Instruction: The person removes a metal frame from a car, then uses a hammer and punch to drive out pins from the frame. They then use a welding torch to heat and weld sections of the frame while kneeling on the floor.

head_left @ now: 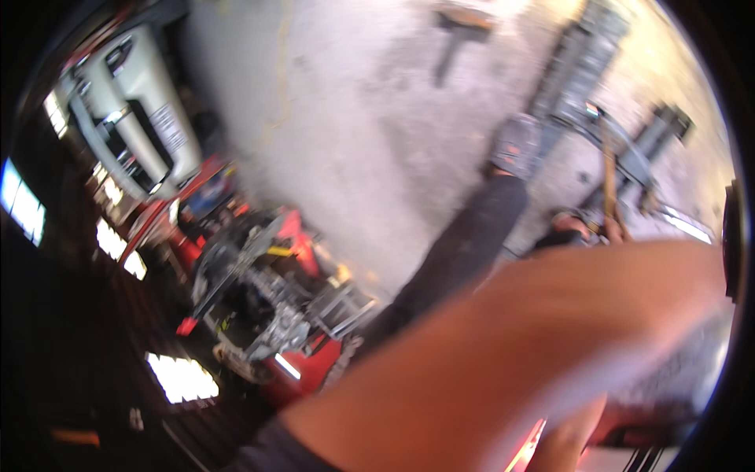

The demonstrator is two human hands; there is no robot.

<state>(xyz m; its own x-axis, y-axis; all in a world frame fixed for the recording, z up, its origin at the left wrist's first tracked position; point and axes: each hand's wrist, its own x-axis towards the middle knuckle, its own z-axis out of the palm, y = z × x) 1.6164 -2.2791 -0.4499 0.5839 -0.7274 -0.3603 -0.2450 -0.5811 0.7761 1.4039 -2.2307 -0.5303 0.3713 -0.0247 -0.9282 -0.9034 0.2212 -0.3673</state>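
Note:
My left arm is bent across the lower right of the head view, large and blurred, from a dark sleeve at the lower edge. Its hand lies outside the picture. Behind it, part of my right forearm shows at the bottom. Further up, my right hand, small and partly covered by the left arm, appears closed around the lower end of a long wooden handle. The handle's upper end lies by a curved grey metal part; what is fixed to it is too blurred to tell.
Dark trousers and a grey shoe stand on the concrete floor. Long grey metal pieces lie beyond the shoe. At left are a red machine with exposed metal parts and a white panel with black openings. A T-shaped object lies far ahead.

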